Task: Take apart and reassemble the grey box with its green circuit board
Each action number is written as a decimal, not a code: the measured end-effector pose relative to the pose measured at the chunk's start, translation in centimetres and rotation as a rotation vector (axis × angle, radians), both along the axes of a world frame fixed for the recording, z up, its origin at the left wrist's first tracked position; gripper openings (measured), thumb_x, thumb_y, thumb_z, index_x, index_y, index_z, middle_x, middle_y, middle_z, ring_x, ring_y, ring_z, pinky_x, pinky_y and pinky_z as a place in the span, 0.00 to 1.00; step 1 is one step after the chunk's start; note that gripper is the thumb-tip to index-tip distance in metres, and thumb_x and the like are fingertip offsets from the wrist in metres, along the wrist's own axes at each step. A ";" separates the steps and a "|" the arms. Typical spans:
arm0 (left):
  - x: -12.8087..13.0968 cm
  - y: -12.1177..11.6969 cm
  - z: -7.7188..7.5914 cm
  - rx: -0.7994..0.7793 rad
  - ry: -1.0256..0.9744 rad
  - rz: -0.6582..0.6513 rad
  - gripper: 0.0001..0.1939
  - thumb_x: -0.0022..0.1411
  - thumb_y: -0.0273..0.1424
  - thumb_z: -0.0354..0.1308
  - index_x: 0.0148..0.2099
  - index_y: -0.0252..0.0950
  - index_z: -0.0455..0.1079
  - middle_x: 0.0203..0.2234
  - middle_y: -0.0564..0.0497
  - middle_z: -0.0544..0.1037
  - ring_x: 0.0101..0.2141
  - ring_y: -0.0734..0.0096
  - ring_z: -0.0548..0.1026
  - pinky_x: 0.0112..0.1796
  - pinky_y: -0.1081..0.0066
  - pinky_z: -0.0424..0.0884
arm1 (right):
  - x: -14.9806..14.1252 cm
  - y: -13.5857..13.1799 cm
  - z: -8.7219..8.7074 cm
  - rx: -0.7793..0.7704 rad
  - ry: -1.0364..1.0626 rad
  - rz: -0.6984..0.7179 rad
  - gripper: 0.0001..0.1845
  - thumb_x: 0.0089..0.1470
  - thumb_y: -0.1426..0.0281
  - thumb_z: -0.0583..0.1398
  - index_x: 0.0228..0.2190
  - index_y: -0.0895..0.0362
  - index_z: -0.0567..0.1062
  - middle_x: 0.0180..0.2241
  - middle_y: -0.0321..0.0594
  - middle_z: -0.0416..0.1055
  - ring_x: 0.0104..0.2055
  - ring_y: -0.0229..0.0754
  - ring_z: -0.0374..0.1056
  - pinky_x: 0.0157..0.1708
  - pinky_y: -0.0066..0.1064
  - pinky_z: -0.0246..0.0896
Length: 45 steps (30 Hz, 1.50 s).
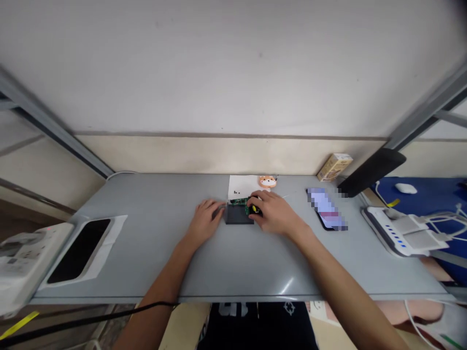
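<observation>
A flat black rectangular case (239, 214) lies on the desk in the head view, with a green circuit board (240, 201) along its far edge. At the case's left edge is my left hand (207, 217), thumb and forefinger drawn together on its corner. My right hand (272, 212) bends over the right end of the case and board, fingers closed on a small black-and-yellow object (255, 209). Its exact kind is hidden by the fingers. Several tiny dark pieces, too small to name, rest on a white sheet (241, 183) just behind.
An orange-and-white animal-face item (267, 181) sits on the sheet. To the right are a lit phone (326, 209), a small carton (334, 166), a long black object (372, 171) and a white power strip (392, 233). A dark-screened device (80, 250) lies left. A wall rises behind the desk (156, 194).
</observation>
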State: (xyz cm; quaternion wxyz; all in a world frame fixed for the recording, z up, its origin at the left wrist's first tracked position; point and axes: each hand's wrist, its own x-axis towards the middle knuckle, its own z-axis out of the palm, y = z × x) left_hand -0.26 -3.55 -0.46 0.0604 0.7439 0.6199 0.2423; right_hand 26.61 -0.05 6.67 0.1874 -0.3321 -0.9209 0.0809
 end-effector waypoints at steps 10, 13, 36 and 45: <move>-0.1 0.0 0.1 -0.029 0.011 -0.051 0.16 0.75 0.35 0.50 0.57 0.42 0.74 0.46 0.47 0.78 0.49 0.56 0.71 0.50 0.55 0.65 | -0.8 0.2 -3.3 -0.043 0.044 0.002 0.13 0.57 0.68 0.67 0.45 0.52 0.76 0.53 0.43 0.73 0.50 0.49 0.71 0.49 0.43 0.64; -0.1 0.0 0.1 -0.036 0.016 -0.059 0.16 0.75 0.35 0.49 0.58 0.42 0.74 0.46 0.47 0.79 0.49 0.56 0.71 0.50 0.55 0.65 | -0.7 0.3 -3.4 -0.059 0.067 -0.002 0.13 0.58 0.68 0.67 0.45 0.52 0.76 0.53 0.43 0.74 0.50 0.49 0.71 0.50 0.43 0.65; 0.2 0.0 0.7 0.128 -0.117 -0.101 0.16 0.75 0.34 0.50 0.59 0.42 0.72 0.49 0.46 0.78 0.51 0.61 0.73 0.54 0.56 0.67 | 2.5 1.2 -0.2 -0.031 0.691 -0.112 0.12 0.67 0.66 0.55 0.44 0.52 0.78 0.44 0.43 0.77 0.46 0.45 0.74 0.47 0.39 0.69; 4.6 1.9 3.8 -0.060 0.019 -0.407 0.33 0.65 0.45 0.64 0.69 0.45 0.62 0.62 0.46 0.70 0.61 0.53 0.68 0.62 0.53 0.64 | 3.0 2.7 -1.3 -0.268 1.025 -0.646 0.26 0.66 0.49 0.52 0.32 0.55 0.77 0.21 0.34 0.67 0.23 0.39 0.66 0.24 0.30 0.57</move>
